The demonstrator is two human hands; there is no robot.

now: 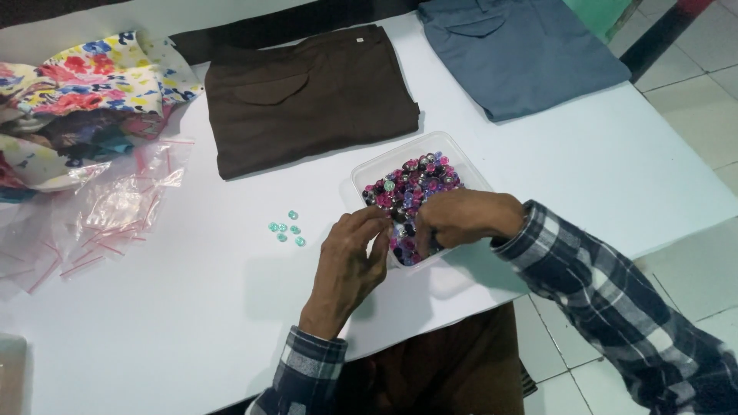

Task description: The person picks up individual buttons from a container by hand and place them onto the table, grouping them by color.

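Seated at a white tabletop (192, 323), a person's right hand (461, 223) reaches into a clear tub (369, 170) of mixed beads (411, 188), its grip hidden, while the left hand (350, 261), fingers curled loosely, waits beside it near teal beads (286, 228); picking singly seems wisest.

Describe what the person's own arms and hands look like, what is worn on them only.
Both arms wear long sleeves of a plaid flannel shirt in dark navy, grey and white checks. The left sleeve's cuff ends at the wrist; the right sleeve does too. The left hand and right hand are bare: no gloves, rings or watch show.
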